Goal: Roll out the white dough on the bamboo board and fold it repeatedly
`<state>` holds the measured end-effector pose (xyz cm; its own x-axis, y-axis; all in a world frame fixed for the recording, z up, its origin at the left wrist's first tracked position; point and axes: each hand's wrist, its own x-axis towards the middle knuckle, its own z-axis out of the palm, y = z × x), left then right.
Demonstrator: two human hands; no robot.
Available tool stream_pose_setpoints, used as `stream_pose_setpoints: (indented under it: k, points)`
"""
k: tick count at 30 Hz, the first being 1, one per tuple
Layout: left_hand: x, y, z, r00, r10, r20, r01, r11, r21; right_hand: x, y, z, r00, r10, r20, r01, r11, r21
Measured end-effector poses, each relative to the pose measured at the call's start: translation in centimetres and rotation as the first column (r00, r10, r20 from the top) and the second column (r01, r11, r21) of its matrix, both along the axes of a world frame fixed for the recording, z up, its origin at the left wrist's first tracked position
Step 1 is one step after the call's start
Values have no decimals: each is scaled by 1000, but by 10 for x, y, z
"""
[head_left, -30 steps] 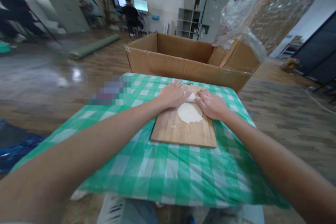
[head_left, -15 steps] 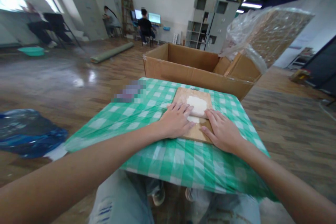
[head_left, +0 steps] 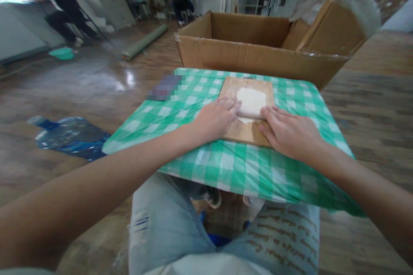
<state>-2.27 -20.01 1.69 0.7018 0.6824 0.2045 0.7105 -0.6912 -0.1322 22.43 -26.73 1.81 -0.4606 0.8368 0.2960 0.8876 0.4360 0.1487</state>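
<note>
A flattened sheet of white dough [head_left: 251, 98] lies on a wooden board [head_left: 241, 135]. Across its near part runs a pale rounded bar [head_left: 250, 112], which looks like a floured rolling pin; its ends are hidden under my hands. My left hand [head_left: 217, 117] rests over the left end, fingers stretched forward and flat. On the right end lies my right hand [head_left: 288, 132], its fingers also extended and its thumb apart, near the board's right edge. A strip of dough shows on the near side of the bar.
The board stands on a table with a green-and-white checked cloth [head_left: 193, 159]. A large open cardboard box [head_left: 241, 53] is just behind it. A clear plastic water bottle [head_left: 75, 135] lies on the floor at left. Several people sit in the background.
The view has tilted down, so board and table appear higher and nearer. Both hands and the bar have moved slightly toward me over the dough.
</note>
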Motion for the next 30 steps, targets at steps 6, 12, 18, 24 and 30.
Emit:
stream_pose_setpoints:
  k: [6, 12, 18, 24, 30]
  points:
    - [-4, 1, 19, 996, 5, -93, -11, 998, -62, 2, -6, 0, 999, 34, 4, -34, 999, -18]
    - [-3, 8, 30, 994, 25, -103, -30, 998, -49, -1, -12, 7, 999, 40, 16, -39, 999, -21]
    - [0, 4, 36, 990, 26, -137, -28, 1000, -13, -7, -14, 10, 999, 35, 33, -34, 999, -32]
    - [-6, 3, 39, 997, -6, -81, 3, 999, -36, -10, -23, 6, 1000, 23, 12, -23, 1000, 6]
    - [-19, 7, 29, 984, -133, 120, 149, 980, -132, -10, -28, 4, 1000, 30, -8, -30, 999, 36]
